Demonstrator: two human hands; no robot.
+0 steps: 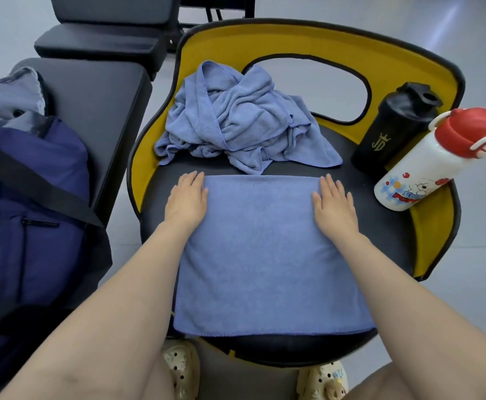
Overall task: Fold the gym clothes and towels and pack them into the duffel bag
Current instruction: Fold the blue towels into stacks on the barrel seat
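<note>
My left hand (188,197) and right hand (334,202) lie open, palms flat on the far corners of the folded blue microfibre towel (267,255) spread on the black-and-yellow chair seat (380,226). A crumpled blue towel (236,122) lies beyond it; the navy fabric duffel bag (31,203) sits on the black padded bench (103,111) to my left.

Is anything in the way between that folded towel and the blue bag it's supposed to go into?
Nothing visible blocks it. The folded towel lies on the chair under both hands, left hand and right hand. The bag sits to the left on a bench, with only the chair's low yellow rim between.
</note>
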